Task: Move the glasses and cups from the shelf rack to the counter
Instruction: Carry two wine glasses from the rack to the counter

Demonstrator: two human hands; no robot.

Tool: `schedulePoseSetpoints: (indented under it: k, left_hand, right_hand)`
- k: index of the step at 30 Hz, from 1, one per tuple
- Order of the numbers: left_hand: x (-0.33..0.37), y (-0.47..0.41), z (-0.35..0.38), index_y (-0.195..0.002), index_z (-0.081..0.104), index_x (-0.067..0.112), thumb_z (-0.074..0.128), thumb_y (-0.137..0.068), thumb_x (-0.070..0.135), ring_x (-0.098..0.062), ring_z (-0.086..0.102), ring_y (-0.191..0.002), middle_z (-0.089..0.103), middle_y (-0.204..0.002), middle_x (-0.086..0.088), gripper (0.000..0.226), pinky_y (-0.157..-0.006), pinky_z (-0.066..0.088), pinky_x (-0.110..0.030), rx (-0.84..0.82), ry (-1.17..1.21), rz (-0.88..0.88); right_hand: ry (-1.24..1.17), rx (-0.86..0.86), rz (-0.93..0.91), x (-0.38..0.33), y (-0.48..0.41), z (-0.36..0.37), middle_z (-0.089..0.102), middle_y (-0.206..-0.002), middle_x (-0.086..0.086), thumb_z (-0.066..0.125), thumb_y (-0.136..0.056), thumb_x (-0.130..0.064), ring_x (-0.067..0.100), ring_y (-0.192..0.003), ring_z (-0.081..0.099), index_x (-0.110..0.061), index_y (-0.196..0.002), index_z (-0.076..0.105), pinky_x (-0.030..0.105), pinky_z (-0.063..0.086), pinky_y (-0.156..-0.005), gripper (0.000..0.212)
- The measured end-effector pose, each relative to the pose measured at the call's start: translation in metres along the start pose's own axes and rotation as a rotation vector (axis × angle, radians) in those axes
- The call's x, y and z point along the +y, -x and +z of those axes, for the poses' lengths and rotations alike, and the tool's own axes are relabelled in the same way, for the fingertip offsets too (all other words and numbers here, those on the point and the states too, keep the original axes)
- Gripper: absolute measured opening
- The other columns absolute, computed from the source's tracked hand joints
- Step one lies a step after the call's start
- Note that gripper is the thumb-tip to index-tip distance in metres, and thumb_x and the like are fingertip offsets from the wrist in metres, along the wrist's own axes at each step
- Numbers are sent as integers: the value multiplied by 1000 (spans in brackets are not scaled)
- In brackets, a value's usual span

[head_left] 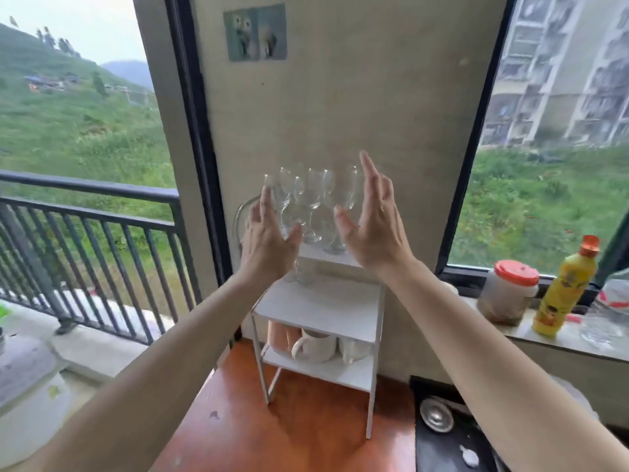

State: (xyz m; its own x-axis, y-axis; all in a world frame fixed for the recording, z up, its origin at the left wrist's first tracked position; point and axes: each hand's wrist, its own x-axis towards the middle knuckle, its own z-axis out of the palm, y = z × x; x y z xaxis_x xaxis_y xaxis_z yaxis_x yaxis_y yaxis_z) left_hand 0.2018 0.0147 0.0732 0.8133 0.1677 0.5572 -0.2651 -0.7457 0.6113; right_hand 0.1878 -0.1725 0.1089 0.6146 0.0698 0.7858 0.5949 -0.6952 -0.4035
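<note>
A white three-tier shelf rack [372,321] stands on the reddish-brown counter [299,434] against the wall. Several clear stemmed wine glasses [313,195] crowd its top tier. The middle tier holds clear glasses [304,275], partly hidden by my left wrist. On the bottom tier sit a pinkish cup [280,335], a white mug [315,345] and a clear glass [354,349]. My left hand [267,233] and my right hand [372,223] are raised on either side of the wine glasses, fingers spread, holding nothing.
A window sill at the right carries a jar with a red lid [509,294], a yellow bottle [563,287] and glassware [602,328]. A black stove surface [442,447] lies at lower right. A white appliance [30,400] sits at the left, by the balcony railing [102,226].
</note>
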Motion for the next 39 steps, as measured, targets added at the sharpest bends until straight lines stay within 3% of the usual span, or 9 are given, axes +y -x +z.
schedulePoseSetpoints:
  k: [4, 7, 14, 19, 23, 28, 32, 35, 39]
  left_hand:
    - [-8, -28, 14, -153, -13, 46, 58, -94, 43, -33, 26, -146, 15, -162, -15, 93, -110, 35, -51, -50, 61, -79]
    - [-12, -39, 23, -152, -12, 50, 56, -95, 39, -37, 25, -147, 14, -162, -19, 89, -112, 34, -54, -64, 137, -64]
    - [-18, -56, 31, -159, 2, 34, 57, -99, 22, -33, 52, -122, 41, -145, -19, 81, -85, 37, -33, 98, 222, 65]
    - [-17, -55, 30, -155, 20, 31, 54, -101, 18, -19, 48, -90, 39, -139, -18, 65, -73, 42, -35, 115, 246, 25]
    - [-16, -47, 17, -154, 24, 26, 54, -100, 25, -19, 52, -85, 38, -139, -16, 61, -63, 38, -29, 201, 255, 85]
    - [-2, -44, -9, -151, 27, 19, 59, -95, 19, 30, 34, -99, 37, -133, -6, 65, -67, 34, -12, 333, 347, 188]
    - [7, -26, -13, -149, 29, 6, 61, -88, 7, 25, 39, -101, 41, -131, -4, 69, -84, 30, 5, 411, 402, 273]
    - [7, -2, -1, -149, 27, 1, 60, -87, 7, 16, 45, -99, 35, -134, 12, 70, -84, 36, -2, 389, 460, 282]
    - [3, 37, 26, -150, 23, -3, 60, -90, 7, 4, 44, -103, 34, -150, -12, 71, -84, 42, -14, 277, 523, 253]
  right_hand:
    - [14, 19, 173, 0, -10, 36, 24, -161, 13, 63, -92, -38, 10, -121, 26, -34, -160, -5, 35, 37, -85, 95]
    - [6, 4, 232, 6, -12, 48, 14, -167, 7, 64, -93, -41, 28, -147, 18, -36, -159, -9, 45, 40, -99, 98]
    - [5, 73, 151, 14, -15, 52, 22, -164, 11, 62, -97, -34, 10, -130, 26, -24, -161, 3, 29, 41, -84, 87]
    - [-36, 50, 187, 10, -14, 55, 20, -164, 9, 59, -99, -33, 23, -128, 43, -31, -160, 1, 39, 45, -93, 84]
    - [-24, 44, 187, 1, -15, 52, 28, -155, 14, 58, -99, -34, 28, -89, 62, -30, -161, 1, 43, 52, -77, 84]
    - [-2, 179, 76, -5, -19, 42, 41, -127, 8, 63, -96, -36, 4, -58, 46, -24, -160, 9, 19, 36, -49, 85]
    - [-26, 281, 7, -6, -9, 28, 36, -135, 0, 69, -91, -27, 2, -85, 37, -9, -158, 18, 22, 47, -76, 86]
    - [-43, 365, -46, -5, 11, 19, 30, -141, 0, 70, -84, -17, -7, -115, 35, 4, -152, 24, 1, 26, -98, 85]
    - [-61, 403, -40, -3, 47, 8, 27, -148, -3, 67, -81, -17, -18, -130, 27, 9, -149, 24, 8, 29, -103, 85]
